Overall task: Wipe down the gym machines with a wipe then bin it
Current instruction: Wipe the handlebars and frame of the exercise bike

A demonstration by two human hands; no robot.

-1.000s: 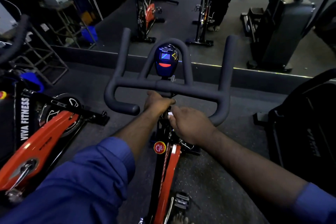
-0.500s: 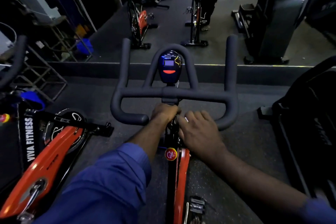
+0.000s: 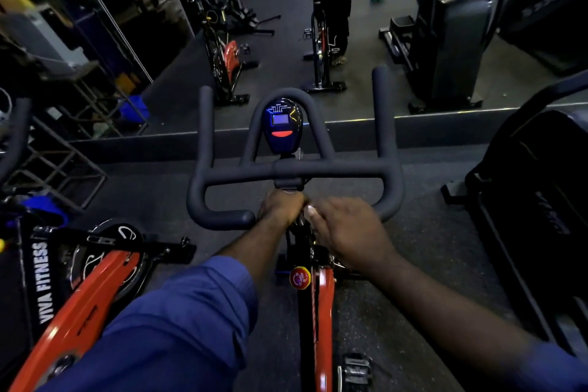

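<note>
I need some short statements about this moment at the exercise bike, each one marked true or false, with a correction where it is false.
1. The left hand grips the stem just under the handlebar. True.
2. The console screen is dark. False: it glows blue, with a red button below it.
3. A small white piece, likely the wipe, shows at the right hand. True.
4. The right hand rests on the handlebar's right end. False: it is at the stem, beside the left hand.
5. The round knob on the frame is green. False: it is red.
6. The neighbouring bike reads VIVA FITNESS. True.
</note>
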